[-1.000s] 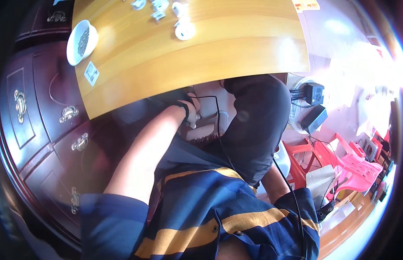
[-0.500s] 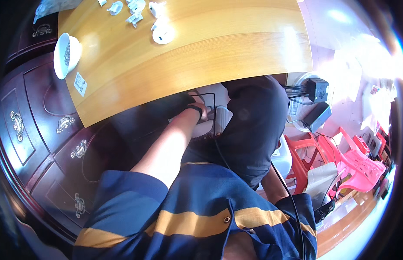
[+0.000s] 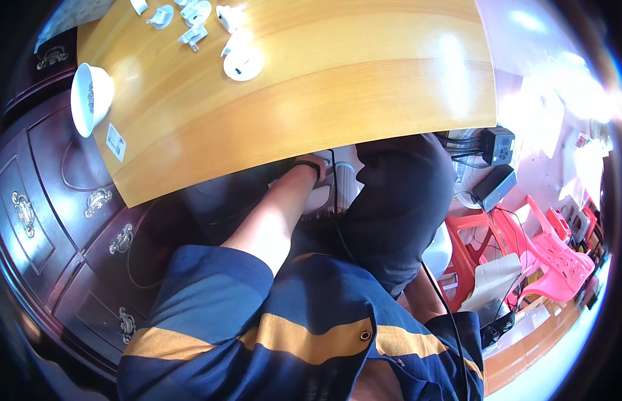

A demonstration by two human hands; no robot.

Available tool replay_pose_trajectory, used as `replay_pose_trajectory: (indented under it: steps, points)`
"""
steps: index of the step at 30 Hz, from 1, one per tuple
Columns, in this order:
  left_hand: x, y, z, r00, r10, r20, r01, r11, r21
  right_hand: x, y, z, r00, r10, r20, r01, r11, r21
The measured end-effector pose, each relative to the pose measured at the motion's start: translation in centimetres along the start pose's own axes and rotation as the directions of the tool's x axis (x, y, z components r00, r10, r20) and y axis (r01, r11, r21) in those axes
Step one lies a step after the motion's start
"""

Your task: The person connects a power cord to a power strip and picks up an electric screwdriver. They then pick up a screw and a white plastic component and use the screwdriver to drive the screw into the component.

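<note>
My left arm reaches forward beneath the near edge of the wooden table (image 3: 311,100), a dark band round its wrist. Part of my left hand (image 3: 312,164) shows just under that edge; its fingers are mostly hidden, so what it may hold cannot be made out. A thin black cable (image 3: 334,180) hangs close beside it, and a pale ribbed object (image 3: 348,179) lies just to the right. On the right, only my forearm shows beside my dark-trousered leg (image 3: 404,194), and my right hand is out of sight.
Atop the table are a white bowl (image 3: 100,100) of small grey pieces, a printed label (image 3: 115,142), several white plastic parts (image 3: 194,33) and a round white part (image 3: 244,65). Dark drawers (image 3: 57,174) stand left; black boxes with cables (image 3: 496,146) and a pink chair (image 3: 558,264) stand right.
The view has shifted, so the table sits lower and further left in it. My left hand is now further covered by the table edge. The things on the table keep their places.
</note>
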State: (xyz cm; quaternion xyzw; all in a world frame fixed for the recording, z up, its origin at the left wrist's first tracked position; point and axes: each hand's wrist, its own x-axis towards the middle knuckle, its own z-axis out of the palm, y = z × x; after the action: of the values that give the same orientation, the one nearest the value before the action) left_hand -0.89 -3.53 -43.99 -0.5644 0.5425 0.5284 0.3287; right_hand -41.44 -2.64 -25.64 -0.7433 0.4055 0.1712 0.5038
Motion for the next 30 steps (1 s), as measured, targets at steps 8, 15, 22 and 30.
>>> replay_pose_trajectory:
  steps: [8, 15, 22, 30]
  points:
    - [1.7, -0.5, 2.8, 0.998, 0.046, 0.036, -0.046, 0.999, 0.0, -0.1, 0.0, 0.8, 0.998, 0.038, 0.042, -0.039, 0.999, 0.023]
    - [1.2, 0.2, 1.6, 0.997, 0.05, 0.057, -0.05, 0.999, -0.005, -0.8, -0.3, 0.8, 0.996, 0.074, 0.042, -0.075, 0.997, 0.019]
    - [-5.1, -0.2, -3.7, 0.966, -0.011, 0.259, 0.015, 1.0, -0.012, -0.9, -0.8, 0.9, 0.998, 0.06, -0.019, -0.06, 0.998, -0.009]
    - [-23.8, 0.0, -12.1, 0.992, 0.089, 0.089, -0.092, 0.995, 0.027, -0.2, -2.4, 0.1, 0.994, -0.014, -0.109, 0.007, 0.998, -0.064]
